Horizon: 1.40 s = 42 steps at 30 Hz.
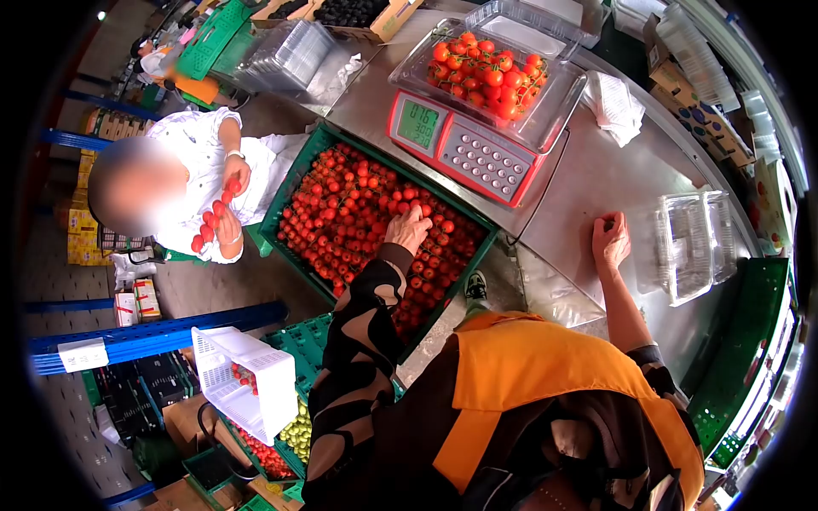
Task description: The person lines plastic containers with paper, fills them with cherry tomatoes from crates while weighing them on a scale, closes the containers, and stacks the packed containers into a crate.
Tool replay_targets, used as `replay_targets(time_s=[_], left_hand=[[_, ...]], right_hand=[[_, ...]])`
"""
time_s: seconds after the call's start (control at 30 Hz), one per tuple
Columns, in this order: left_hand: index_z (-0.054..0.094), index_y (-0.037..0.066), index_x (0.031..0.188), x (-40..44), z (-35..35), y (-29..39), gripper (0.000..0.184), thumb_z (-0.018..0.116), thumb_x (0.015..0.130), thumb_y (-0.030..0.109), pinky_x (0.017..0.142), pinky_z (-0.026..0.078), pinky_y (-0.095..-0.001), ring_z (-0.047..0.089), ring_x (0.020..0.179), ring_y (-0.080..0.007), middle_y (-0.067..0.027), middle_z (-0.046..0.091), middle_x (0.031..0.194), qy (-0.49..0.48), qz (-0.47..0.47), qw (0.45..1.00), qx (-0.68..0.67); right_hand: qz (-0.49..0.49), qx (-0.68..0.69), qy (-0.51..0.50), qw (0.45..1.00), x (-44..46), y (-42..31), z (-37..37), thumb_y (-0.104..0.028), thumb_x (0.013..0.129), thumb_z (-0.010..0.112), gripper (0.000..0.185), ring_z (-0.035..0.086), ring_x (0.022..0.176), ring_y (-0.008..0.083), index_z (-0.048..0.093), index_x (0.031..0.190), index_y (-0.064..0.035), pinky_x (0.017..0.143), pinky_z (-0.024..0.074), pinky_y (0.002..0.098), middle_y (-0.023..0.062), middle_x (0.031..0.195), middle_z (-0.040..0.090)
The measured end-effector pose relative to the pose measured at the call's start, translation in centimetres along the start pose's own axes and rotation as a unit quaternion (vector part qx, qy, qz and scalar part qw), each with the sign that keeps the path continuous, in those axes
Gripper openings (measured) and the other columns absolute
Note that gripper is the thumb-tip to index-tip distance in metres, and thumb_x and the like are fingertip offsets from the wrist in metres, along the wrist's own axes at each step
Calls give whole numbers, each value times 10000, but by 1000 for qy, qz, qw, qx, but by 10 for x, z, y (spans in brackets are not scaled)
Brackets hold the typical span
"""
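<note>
My left hand (409,230) is down among the cherry tomatoes (336,213) in a green crate (294,183), its fingers bent and pressed together around some of them. Over the bare steel table, my right hand (611,241) is curled closed, with nothing visible in it. A red and grey scale (481,153) has a lit display and bears an open clear plastic box (562,89) with tomatoes on the vine (490,75). To the right of my right hand lies an empty clear clamshell box (686,243).
A person in white (192,140) stands beyond the crate, holding red fruit in both hands. Stacked clear lids (285,55) and boxes of dark berries (349,13) are at the top. Crumpled white paper (615,106) lies right of the scale. A white basket (264,383) is at lower left.
</note>
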<state>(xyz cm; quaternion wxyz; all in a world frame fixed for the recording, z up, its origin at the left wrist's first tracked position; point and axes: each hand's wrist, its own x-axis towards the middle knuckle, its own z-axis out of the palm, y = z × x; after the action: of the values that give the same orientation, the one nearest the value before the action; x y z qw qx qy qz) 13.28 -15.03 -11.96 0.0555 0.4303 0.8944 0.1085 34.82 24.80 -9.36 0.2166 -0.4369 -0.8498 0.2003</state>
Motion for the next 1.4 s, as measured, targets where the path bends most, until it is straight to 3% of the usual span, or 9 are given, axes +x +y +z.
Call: replay_targets(time_s=[0.47, 0.63, 0.77, 0.93, 1.07, 1.17, 1.23, 1.3, 1.4], left_hand=[[615, 108, 941, 6, 17, 15, 133, 696, 836, 117, 763, 508, -420, 585, 922, -267, -53, 524, 980, 150, 22, 988, 32], [645, 67, 969, -7, -18, 15, 101, 663, 873, 42, 784, 535, -406, 600, 949, -284, -79, 616, 1039, 254, -67, 954, -147], [621, 58, 1047, -28, -40, -5, 103, 578, 955, 37, 767, 546, -400, 633, 925, -256, -101, 635, 1020, 258, -182, 851, -420], [614, 24, 1066, -35, -51, -4, 216, 489, 1024, 195, 796, 576, -396, 651, 902, -233, -148, 649, 1074, 88, -321, 903, -272], [444, 28, 1262, -29, -22, -19, 276, 441, 1031, 177, 667, 545, -419, 607, 737, -265, -191, 604, 1098, 242, -421, 702, -521], [409, 34, 1289, -25, 12, -65, 285, 432, 1027, 144, 666, 551, -412, 601, 717, -282, -185, 550, 1171, 314, -553, 429, -642], [516, 64, 1181, -20, 15, -61, 217, 476, 968, 52, 707, 508, -425, 523, 768, -254, -138, 559, 1038, 371, -605, 448, -544], [559, 60, 1108, -26, 13, -47, 171, 513, 946, 29, 713, 508, -438, 516, 776, -280, -137, 544, 987, 312, -577, 672, -343], [593, 47, 1000, -23, -25, -5, 74, 564, 932, 42, 714, 510, -422, 553, 825, -295, -145, 558, 991, 213, -507, 820, -158]], right_hand=[[-4, 8, 15, 1000, -1, -2, 1, -199, 792, 615, 92, 627, 848, 293, 584, 852, -136, 731, 496, 422, 50, 865, 647], [-4, 9, 10, 1000, 2, 1, 1, -190, 796, 606, 89, 624, 850, 291, 578, 850, -125, 727, 493, 423, 55, 868, 642], [-2, 21, 5, 1000, 0, -1, -1, -183, 797, 603, 94, 621, 856, 289, 572, 847, -110, 730, 491, 422, 63, 876, 637], [5, 22, -4, 1000, 1, 1, 0, -199, 796, 608, 113, 625, 857, 287, 577, 859, -112, 745, 491, 413, 65, 881, 640], [1, 19, 3, 1000, 2, 4, 1, -192, 790, 606, 99, 619, 862, 279, 576, 844, -115, 739, 493, 410, 52, 883, 636], [8, 21, -3, 1000, 1, 2, -1, -192, 784, 607, 99, 620, 866, 272, 579, 845, -120, 742, 493, 407, 47, 883, 636], [2, 18, 2, 1000, 2, 3, 1, -192, 783, 607, 99, 620, 867, 270, 579, 845, -120, 743, 493, 406, 45, 882, 636], [0, 17, 4, 1000, 2, 2, 1, -193, 783, 607, 99, 621, 868, 269, 579, 844, -121, 745, 493, 406, 43, 882, 636], [6, 18, 1, 1000, 1, 0, 0, -196, 785, 605, 98, 621, 870, 267, 579, 843, -122, 746, 493, 406, 41, 882, 636]])
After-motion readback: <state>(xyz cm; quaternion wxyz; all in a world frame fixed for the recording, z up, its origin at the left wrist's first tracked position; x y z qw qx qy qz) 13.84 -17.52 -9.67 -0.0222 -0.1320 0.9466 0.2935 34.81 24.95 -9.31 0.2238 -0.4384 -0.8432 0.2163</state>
